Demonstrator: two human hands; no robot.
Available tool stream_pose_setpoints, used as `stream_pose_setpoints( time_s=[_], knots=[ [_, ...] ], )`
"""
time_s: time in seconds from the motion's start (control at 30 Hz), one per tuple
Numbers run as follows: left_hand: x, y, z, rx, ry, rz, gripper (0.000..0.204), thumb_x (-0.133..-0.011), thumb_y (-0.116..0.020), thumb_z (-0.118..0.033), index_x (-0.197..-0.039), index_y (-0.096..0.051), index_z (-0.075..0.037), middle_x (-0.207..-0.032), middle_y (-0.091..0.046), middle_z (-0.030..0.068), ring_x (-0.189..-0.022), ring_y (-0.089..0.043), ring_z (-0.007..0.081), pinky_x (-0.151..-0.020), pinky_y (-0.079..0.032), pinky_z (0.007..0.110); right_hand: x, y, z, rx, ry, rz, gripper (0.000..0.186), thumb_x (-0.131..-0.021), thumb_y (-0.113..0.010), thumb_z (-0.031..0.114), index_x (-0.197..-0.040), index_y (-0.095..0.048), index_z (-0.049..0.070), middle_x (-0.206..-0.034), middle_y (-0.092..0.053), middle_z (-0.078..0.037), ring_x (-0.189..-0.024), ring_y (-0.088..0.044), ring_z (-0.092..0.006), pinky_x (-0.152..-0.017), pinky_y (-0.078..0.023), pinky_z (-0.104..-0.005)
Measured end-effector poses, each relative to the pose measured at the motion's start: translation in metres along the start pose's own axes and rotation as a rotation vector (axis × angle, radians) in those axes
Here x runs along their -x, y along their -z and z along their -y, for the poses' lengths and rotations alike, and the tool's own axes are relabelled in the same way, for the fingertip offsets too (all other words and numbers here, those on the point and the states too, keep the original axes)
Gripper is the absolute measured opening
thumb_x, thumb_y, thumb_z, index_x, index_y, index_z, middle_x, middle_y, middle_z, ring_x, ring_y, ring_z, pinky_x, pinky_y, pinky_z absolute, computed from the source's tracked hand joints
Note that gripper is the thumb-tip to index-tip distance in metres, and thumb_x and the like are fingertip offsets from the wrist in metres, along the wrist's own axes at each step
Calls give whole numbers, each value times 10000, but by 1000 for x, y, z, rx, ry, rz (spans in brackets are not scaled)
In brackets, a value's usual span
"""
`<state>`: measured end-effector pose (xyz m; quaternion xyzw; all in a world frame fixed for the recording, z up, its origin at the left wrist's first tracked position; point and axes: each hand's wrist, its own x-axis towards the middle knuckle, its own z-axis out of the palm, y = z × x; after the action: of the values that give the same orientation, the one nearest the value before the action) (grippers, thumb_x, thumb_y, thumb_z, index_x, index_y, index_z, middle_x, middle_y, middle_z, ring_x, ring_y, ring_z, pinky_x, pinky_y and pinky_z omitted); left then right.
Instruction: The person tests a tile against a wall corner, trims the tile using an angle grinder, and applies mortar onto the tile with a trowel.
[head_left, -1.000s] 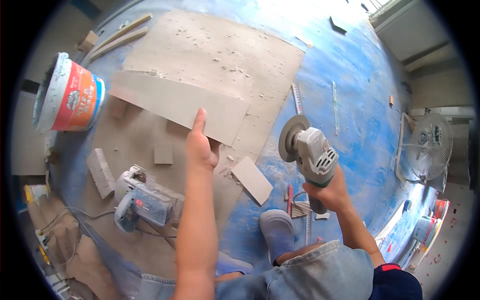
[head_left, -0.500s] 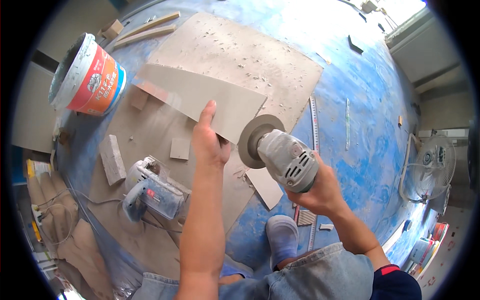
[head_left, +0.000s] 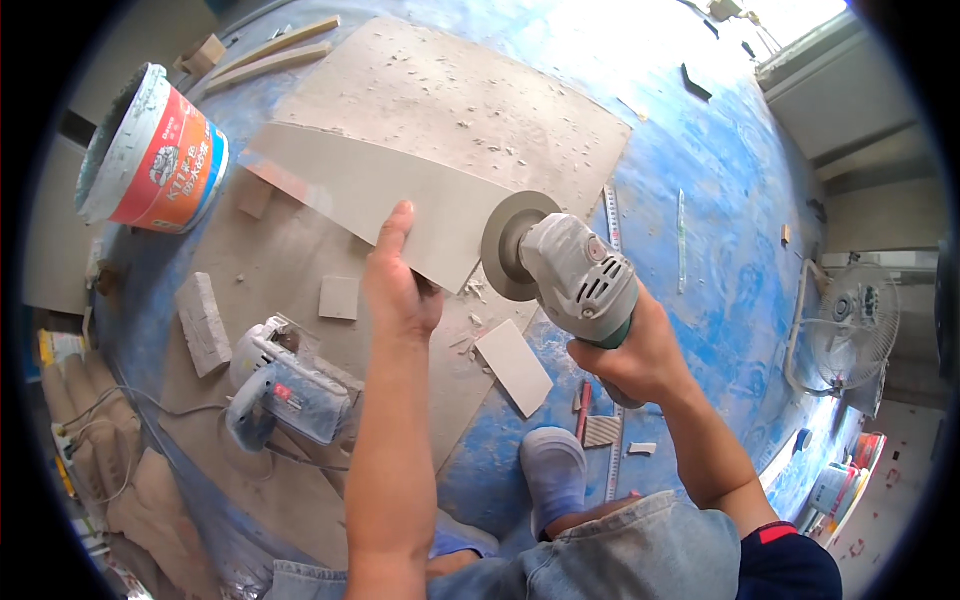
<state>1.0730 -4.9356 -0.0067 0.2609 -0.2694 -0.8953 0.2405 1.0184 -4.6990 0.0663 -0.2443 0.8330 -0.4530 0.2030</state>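
Note:
My left hand (head_left: 402, 290) grips a long beige-grey tile (head_left: 365, 180) by its near edge, the thumb lying on top and the fingers underneath. In my right hand (head_left: 635, 350) is a dusty grey angle grinder (head_left: 580, 280), held round its green-and-grey body. Its round disc (head_left: 508, 248) is at the tile's right end edge; whether it touches there I cannot tell. Below the disc rests a small cut tile piece (head_left: 514, 368). A dusty handheld power saw (head_left: 295, 390) with a cord sits left of my left forearm.
A large dust-covered board (head_left: 450, 90) lies on the blue-stained floor. An orange-and-white bucket (head_left: 165, 155) stands at far left, near wooden strips (head_left: 270, 65). A white block (head_left: 203, 325) lies beside the saw. A ruler (head_left: 613, 440) runs near my foot; a fan (head_left: 855, 325) stands right.
The grinder has moved away from me along the tile's right end, uncovering its near corner. The whole view has shifted slightly. My left hand keeps its hold on the tile.

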Motion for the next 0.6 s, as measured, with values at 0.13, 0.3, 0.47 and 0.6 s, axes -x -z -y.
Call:
stream_pose_setpoints(
  time_s=[0.13, 0.3, 0.47, 0.6],
  knots=[
    [-1, -2, 2, -8, 8, -17, 357, -986, -529, -261, -1218, -570, 7, -1157, -655, 119, -1051, -650, 228, -900, -531, 352, 5, -1, 5, 63, -56, 65, 474, -715, -734, 178, -1126, -547, 32, -965, -679, -193, -913, -678, -376, -811, -525, -411],
    [-3, -4, 3, 27, 4, 11, 360, -983, -536, -270, -1206, -576, 10, -1145, -659, 115, -1040, -653, 227, -895, -532, 347, 2, 1, 1, 57, -32, 95, 502, -703, -737, 171, -1143, -539, 31, -967, -678, -196, -927, -677, -377, -822, -523, -403],
    [-3, -6, 4, 1, -2, -2, 362, -984, -532, -273, -1205, -577, 11, -1140, -660, 115, -1043, -652, 231, -905, -527, 350, -8, 6, -4, -26, -72, 3, 511, -703, -739, 163, -1152, -539, 26, -962, -678, -196, -929, -678, -373, -832, -521, -395],
    [1, -2, -3, 17, -5, -10, 359, -987, -529, -267, -1206, -579, 12, -1146, -662, 119, -1046, -653, 230, -908, -527, 352, 1, 3, 9, 70, -58, 109, 507, -703, -739, 164, -1148, -544, 18, -979, -677, -197, -928, -678, -372, -835, -521, -398]
  ],
)
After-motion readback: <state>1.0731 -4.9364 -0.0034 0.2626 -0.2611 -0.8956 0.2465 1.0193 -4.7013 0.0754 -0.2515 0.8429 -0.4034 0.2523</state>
